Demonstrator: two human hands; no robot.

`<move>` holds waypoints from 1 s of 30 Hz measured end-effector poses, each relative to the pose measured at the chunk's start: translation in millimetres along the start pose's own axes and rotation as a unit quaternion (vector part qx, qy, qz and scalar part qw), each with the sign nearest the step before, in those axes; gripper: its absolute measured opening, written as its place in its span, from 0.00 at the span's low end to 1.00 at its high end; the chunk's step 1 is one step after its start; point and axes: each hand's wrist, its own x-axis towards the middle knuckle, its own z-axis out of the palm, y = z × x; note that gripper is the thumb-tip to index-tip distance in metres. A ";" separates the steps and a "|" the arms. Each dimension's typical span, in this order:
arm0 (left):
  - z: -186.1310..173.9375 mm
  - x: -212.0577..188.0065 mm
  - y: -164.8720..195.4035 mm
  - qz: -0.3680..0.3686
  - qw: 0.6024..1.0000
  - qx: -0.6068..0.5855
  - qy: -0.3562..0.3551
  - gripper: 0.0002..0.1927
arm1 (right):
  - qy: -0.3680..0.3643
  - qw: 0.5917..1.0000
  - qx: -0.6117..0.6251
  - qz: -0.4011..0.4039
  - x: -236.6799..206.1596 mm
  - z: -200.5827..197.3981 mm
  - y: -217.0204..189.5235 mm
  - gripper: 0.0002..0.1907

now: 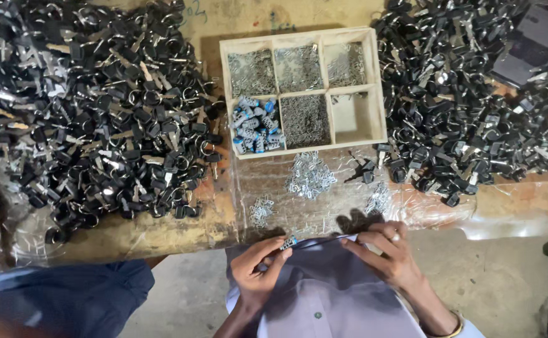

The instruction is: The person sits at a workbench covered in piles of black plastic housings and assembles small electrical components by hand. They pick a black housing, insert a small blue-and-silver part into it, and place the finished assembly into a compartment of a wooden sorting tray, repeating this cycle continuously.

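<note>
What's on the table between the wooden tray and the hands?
In the head view, loose clusters of small silvery metal parts on clear plastic sheet lie between the wooden tray and both hands.

Lilac buttoned shirt point(324, 300), finger ring point(395, 237), gold bangle point(452, 330).

Workshop: heaped key rings point(98, 112), parts tray point(379, 81)
</note>
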 end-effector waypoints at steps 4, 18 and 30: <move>-2.3 3.9 -6.5 0.018 1.000 -0.002 -0.001 0.13 | 0.101 0.971 0.210 0.052 23.0 3.4 -16.1 0.11; -2.1 -1.4 -20.4 0.012 0.997 -0.074 -0.003 0.11 | 0.036 0.943 0.266 0.196 96.7 30.6 -68.2 0.13; -23.7 -9.7 -16.2 0.009 0.998 -0.052 0.019 0.12 | -0.052 0.994 0.083 0.053 112.2 26.1 -70.1 0.19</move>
